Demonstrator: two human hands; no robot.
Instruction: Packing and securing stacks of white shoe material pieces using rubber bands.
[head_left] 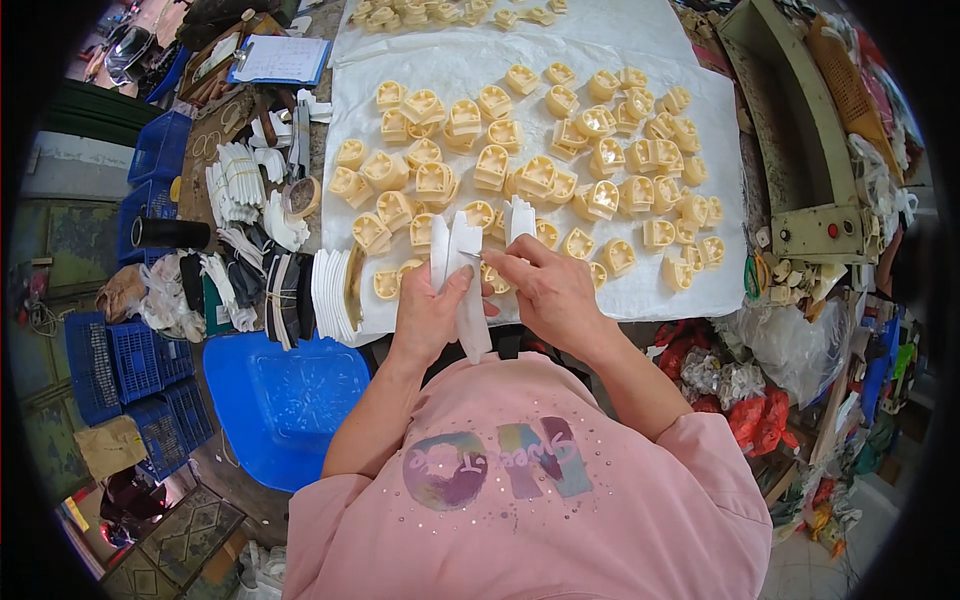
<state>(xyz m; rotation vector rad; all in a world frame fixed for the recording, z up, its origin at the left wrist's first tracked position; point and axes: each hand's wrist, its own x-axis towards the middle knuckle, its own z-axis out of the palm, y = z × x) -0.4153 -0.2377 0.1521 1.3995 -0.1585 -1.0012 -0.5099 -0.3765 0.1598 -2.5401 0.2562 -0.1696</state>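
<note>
My left hand (428, 312) is closed, its thumb pressing a long white strip (472, 318). The strip is split or folded at its top and hangs down in front of my pink shirt. My right hand (556, 298) is close beside it, fingers bent into a pinch at the strip's edge. A thin dark sliver shows at those fingertips, too small to name. Just beyond the right hand stands another white piece (520, 218); I cannot tell whether the hand touches it. Many hollow cream D-shaped pieces (492, 166) are spread over the white sheet (350, 285) past both hands.
A stack of curved white strips (332, 292) and dark bundled strips (284, 298) lie left. Below them is a blue basin (285, 400). Blue crates (135, 360) and a clipboard (280, 60) are farther left. At right are a long metal box (800, 140) and plastic bags (765, 415).
</note>
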